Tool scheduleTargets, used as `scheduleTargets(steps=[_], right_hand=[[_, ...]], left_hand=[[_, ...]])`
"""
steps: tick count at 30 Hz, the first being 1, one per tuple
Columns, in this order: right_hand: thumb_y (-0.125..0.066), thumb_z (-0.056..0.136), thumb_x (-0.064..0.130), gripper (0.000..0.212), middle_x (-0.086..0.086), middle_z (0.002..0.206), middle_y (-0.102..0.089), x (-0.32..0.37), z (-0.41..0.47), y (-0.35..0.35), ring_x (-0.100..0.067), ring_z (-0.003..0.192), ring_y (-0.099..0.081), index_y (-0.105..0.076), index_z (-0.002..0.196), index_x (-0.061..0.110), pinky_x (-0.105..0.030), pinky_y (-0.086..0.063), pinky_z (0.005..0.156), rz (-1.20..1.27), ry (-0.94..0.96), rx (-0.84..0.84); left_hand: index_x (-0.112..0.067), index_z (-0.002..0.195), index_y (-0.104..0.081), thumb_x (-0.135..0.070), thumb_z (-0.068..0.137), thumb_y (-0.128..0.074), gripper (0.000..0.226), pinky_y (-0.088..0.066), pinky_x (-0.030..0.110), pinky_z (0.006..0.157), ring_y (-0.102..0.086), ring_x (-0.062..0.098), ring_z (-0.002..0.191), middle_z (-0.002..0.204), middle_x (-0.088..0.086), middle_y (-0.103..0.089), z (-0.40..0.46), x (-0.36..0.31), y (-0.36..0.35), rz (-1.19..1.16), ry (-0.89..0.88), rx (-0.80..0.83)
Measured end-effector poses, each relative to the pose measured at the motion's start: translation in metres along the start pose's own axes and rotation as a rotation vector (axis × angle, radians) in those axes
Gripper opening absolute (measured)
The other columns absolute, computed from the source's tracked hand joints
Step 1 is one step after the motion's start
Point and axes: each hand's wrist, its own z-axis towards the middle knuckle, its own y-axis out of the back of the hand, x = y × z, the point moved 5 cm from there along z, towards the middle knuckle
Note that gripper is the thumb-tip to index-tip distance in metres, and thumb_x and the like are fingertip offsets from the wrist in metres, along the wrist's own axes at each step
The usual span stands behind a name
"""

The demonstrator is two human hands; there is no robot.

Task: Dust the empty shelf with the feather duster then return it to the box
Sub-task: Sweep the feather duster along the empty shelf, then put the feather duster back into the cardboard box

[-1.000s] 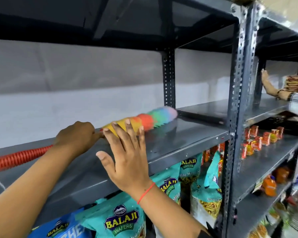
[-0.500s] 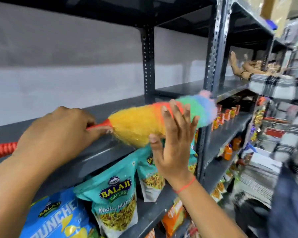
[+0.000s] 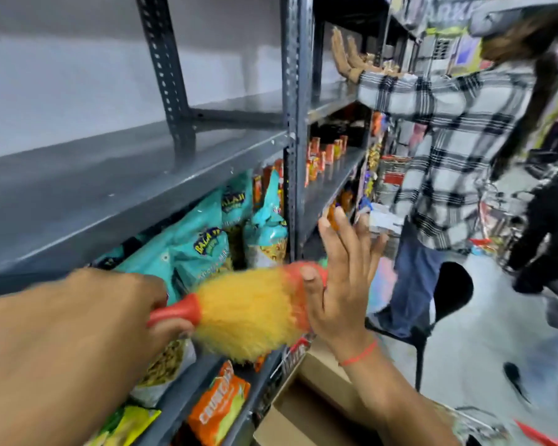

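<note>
The feather duster [image 3: 245, 312] has a yellow and orange fluffy head and an orange-red handle. My left hand [image 3: 116, 310] is closed around the handle and holds the duster off the shelf, in front of the snack bags. My right hand [image 3: 339, 278] is open, fingers spread, its palm against the far end of the duster head, hiding the tip. The empty grey metal shelf [image 3: 116, 175] runs above and left of both hands. An open cardboard box [image 3: 306, 410] sits below my right forearm.
Teal snack bags [image 3: 203, 249] and orange packets [image 3: 218, 410] fill the lower shelves. A grey slotted upright [image 3: 295, 123] splits the shelf bays. A person in a plaid shirt [image 3: 448, 149] reaches into the bay on the right, beside a black chair [image 3: 445, 304].
The duster has come off the empty shelf and moved down and right, now level with the snack bags. My right hand followed, still against the head. The view swung right and down, showing the box.
</note>
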Motion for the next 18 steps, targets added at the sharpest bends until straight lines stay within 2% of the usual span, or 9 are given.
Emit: scheduleTargets(steps=[2,3,5,7,8,10,11,13,18], right_hand=[[-0.015,0.099,0.054,0.056,-0.004,0.144,-0.032,-0.019,-0.026,-0.007,-0.023,0.142,-0.013,-0.036,0.136,0.017,-0.049,0.000,0.113,-0.055,-0.057,0.115],[-0.015,0.100,0.053,0.055,-0.004,0.144,-0.032,-0.030,-0.041,-0.008,-0.024,0.141,-0.013,-0.037,0.136,0.017,-0.049,0.000,0.113,-0.077,-0.083,0.167],[-0.019,0.101,0.050,0.051,-0.004,0.144,-0.034,-0.051,-0.073,-0.013,-0.024,0.141,-0.015,-0.038,0.135,0.017,-0.052,-0.003,0.113,-0.116,-0.130,0.256],[-0.025,0.100,0.046,0.047,-0.006,0.142,-0.039,-0.070,-0.096,-0.019,-0.023,0.141,-0.017,-0.041,0.133,0.018,-0.054,-0.006,0.112,-0.157,-0.152,0.316],[-0.027,0.100,0.044,0.045,-0.007,0.141,-0.041,-0.079,-0.108,-0.023,-0.023,0.140,-0.018,-0.042,0.133,0.017,-0.053,-0.008,0.112,-0.182,-0.162,0.353],[-0.025,0.100,0.043,0.044,-0.006,0.141,-0.038,-0.097,-0.138,-0.031,-0.023,0.140,-0.017,-0.041,0.133,0.017,-0.051,-0.008,0.112,-0.214,-0.172,0.434],[-0.022,0.101,0.044,0.046,-0.005,0.142,-0.036,-0.106,-0.155,-0.036,-0.022,0.141,-0.015,-0.041,0.133,0.017,-0.051,-0.008,0.112,-0.210,-0.192,0.474],[-0.020,0.101,0.047,0.047,-0.004,0.142,-0.036,-0.128,-0.192,-0.045,-0.018,0.142,-0.011,-0.041,0.133,0.018,-0.050,-0.011,0.110,-0.220,-0.242,0.543],[-0.018,0.100,0.050,0.048,-0.001,0.137,-0.039,-0.179,-0.291,-0.069,-0.012,0.142,-0.007,-0.042,0.131,0.022,-0.041,-0.001,0.113,-0.241,-0.389,0.689]], left_hand=[[-0.025,0.058,-0.041,-0.055,0.082,-0.050,0.039,-0.051,0.031,0.069,-0.064,0.021,0.076,0.062,0.002,-0.052,0.001,-0.031,-0.017,0.050,-0.009,0.185],[-0.024,0.064,-0.041,-0.053,0.085,-0.047,0.035,-0.047,0.031,0.070,-0.064,0.019,0.091,0.074,0.002,-0.056,0.002,-0.047,-0.025,0.095,-0.047,0.231],[-0.027,0.088,-0.051,-0.046,0.088,-0.047,0.019,-0.035,0.031,0.062,-0.060,0.020,0.107,0.103,0.001,-0.062,0.007,-0.066,-0.055,0.138,-0.054,0.386],[-0.026,0.103,-0.056,-0.037,0.089,-0.049,0.019,-0.031,0.030,0.057,-0.060,0.023,0.111,0.116,0.006,-0.062,0.016,-0.078,-0.089,0.201,-0.060,0.496],[-0.022,0.107,-0.058,-0.033,0.088,-0.051,0.023,-0.035,0.030,0.059,-0.060,0.024,0.112,0.118,0.007,-0.063,0.023,-0.084,-0.106,0.209,-0.070,0.523],[-0.016,0.115,-0.057,-0.027,0.088,-0.052,0.030,-0.046,0.030,0.076,-0.059,0.024,0.115,0.122,0.004,-0.063,0.031,-0.093,-0.149,0.211,-0.078,0.591],[-0.016,0.117,-0.056,-0.025,0.088,-0.052,0.032,-0.047,0.030,0.086,-0.058,0.023,0.117,0.124,0.003,-0.062,0.034,-0.097,-0.175,0.193,-0.069,0.629],[-0.014,0.120,-0.055,-0.023,0.088,-0.051,0.034,-0.046,0.031,0.095,-0.057,0.023,0.118,0.126,0.004,-0.060,0.041,-0.107,-0.228,0.166,-0.073,0.696],[-0.014,0.119,-0.056,-0.026,0.091,-0.046,0.032,-0.046,0.032,0.095,-0.057,0.027,0.118,0.126,0.008,-0.060,0.048,-0.128,-0.348,0.055,-0.041,0.847]])
